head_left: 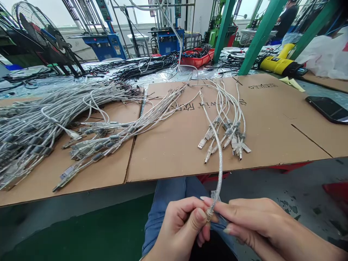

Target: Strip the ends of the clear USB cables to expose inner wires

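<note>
Above my lap, my left hand [183, 226] pinches a grey-white braided USB cable [220, 163] near its end, thumb in front. From there the cable arches up onto the cardboard, its far tip lying near the middle. Against the same end rests my right hand [252, 221], its index finger touching the cable from behind. A thin greyish sliver shows between its index finger and thumb; what it is I cannot make out. Just beyond lies a small bunch of similar cables [228, 127], plugs towards me. Another bunch [141, 125] lies further left.
A large heap of grey cables [35, 127] covers the left cardboard [114, 174]. Behind are black cables [146, 65], a red tray [198, 59], a fan [40, 32] and green posts [261, 36]. At right lie a phone [328, 108] and a yellow heat gun [281, 65]. A person [286, 20] is far back.
</note>
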The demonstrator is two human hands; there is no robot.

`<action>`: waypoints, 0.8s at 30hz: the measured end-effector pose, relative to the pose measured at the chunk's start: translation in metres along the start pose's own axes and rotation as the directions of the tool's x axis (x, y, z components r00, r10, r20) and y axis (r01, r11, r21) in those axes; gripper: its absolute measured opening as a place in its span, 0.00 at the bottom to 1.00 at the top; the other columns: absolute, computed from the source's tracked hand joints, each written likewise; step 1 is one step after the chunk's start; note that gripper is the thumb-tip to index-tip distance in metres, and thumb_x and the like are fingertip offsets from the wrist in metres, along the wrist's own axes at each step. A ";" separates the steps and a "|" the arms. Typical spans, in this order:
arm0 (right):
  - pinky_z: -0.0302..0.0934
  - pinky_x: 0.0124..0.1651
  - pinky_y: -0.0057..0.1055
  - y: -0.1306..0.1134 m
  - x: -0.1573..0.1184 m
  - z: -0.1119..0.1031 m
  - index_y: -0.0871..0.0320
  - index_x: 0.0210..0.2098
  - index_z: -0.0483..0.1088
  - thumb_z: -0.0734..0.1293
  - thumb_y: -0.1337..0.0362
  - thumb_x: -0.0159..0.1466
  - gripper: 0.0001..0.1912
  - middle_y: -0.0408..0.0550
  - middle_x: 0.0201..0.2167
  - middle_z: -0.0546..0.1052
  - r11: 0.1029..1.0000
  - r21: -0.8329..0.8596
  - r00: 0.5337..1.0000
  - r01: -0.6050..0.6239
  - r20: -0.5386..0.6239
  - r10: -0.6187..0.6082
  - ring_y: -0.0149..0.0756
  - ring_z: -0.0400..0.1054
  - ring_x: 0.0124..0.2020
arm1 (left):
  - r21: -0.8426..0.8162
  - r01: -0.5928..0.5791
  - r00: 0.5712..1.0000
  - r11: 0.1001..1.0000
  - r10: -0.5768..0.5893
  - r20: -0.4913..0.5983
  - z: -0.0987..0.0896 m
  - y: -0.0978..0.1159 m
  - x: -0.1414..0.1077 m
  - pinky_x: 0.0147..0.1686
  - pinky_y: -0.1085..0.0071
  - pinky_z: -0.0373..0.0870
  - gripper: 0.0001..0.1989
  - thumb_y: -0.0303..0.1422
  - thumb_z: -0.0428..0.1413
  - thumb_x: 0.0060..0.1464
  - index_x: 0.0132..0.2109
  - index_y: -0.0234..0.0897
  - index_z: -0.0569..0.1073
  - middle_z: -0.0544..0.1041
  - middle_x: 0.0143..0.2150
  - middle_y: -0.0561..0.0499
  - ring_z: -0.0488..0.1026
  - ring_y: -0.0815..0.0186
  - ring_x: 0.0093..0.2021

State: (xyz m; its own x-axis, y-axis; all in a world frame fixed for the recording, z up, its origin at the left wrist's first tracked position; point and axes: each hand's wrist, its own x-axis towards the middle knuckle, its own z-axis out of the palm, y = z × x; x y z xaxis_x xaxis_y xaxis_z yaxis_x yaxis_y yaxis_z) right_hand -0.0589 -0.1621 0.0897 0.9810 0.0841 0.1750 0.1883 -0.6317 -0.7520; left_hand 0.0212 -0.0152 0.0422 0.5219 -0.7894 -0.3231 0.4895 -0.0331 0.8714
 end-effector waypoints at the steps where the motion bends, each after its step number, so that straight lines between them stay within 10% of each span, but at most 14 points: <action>1: 0.67 0.25 0.24 0.000 -0.001 0.000 0.59 0.33 0.75 0.58 0.74 0.61 0.14 0.47 0.26 0.80 1.000 0.020 1.000 -0.009 -0.003 0.009 0.37 0.75 0.26 | 0.018 -0.010 1.000 1.000 0.010 -0.007 0.000 0.001 0.000 0.20 0.78 0.56 0.21 0.48 0.56 0.48 0.22 0.34 0.67 0.61 0.15 0.56 0.56 0.76 0.17; 12: 0.63 0.22 0.22 0.005 -0.007 0.004 0.55 0.41 0.76 0.66 0.61 0.61 0.10 0.43 0.21 0.76 0.928 0.299 0.971 -0.223 -0.014 0.238 0.31 0.68 0.20 | -0.353 0.109 0.977 0.929 -0.035 0.209 0.002 -0.016 0.007 0.13 0.82 0.50 0.19 0.44 0.53 0.52 0.23 0.32 0.67 0.60 0.13 0.59 0.53 0.81 0.12; 17: 0.61 0.25 0.25 0.004 0.010 0.010 0.58 0.23 0.63 0.69 0.58 0.59 0.14 0.41 0.16 0.72 0.625 0.656 0.888 -0.423 0.163 0.430 0.31 0.68 0.20 | -0.287 0.025 0.991 0.958 0.013 0.131 0.006 -0.017 0.007 0.15 0.86 0.58 0.21 0.46 0.60 0.44 0.22 0.30 0.68 0.66 0.14 0.56 0.60 0.81 0.14; 24: 0.59 0.26 0.22 0.008 0.008 0.005 0.59 0.21 0.67 0.60 0.62 0.65 0.17 0.41 0.19 0.69 0.871 0.415 0.939 -0.264 -0.096 0.330 0.29 0.63 0.22 | -0.417 0.037 0.992 0.908 0.018 0.127 0.003 -0.015 0.007 0.13 0.85 0.62 0.14 0.40 0.62 0.44 0.30 0.31 0.79 0.71 0.15 0.54 0.65 0.79 0.13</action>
State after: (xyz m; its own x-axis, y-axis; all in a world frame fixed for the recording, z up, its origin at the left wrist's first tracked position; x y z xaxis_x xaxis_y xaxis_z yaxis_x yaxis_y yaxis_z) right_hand -0.0493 -0.1626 0.0819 0.9788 -0.2036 -0.0233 -0.0755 -0.2522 -0.9647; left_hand 0.0153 -0.0217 0.0278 0.4374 -0.8614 -0.2583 0.7552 0.1959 0.6255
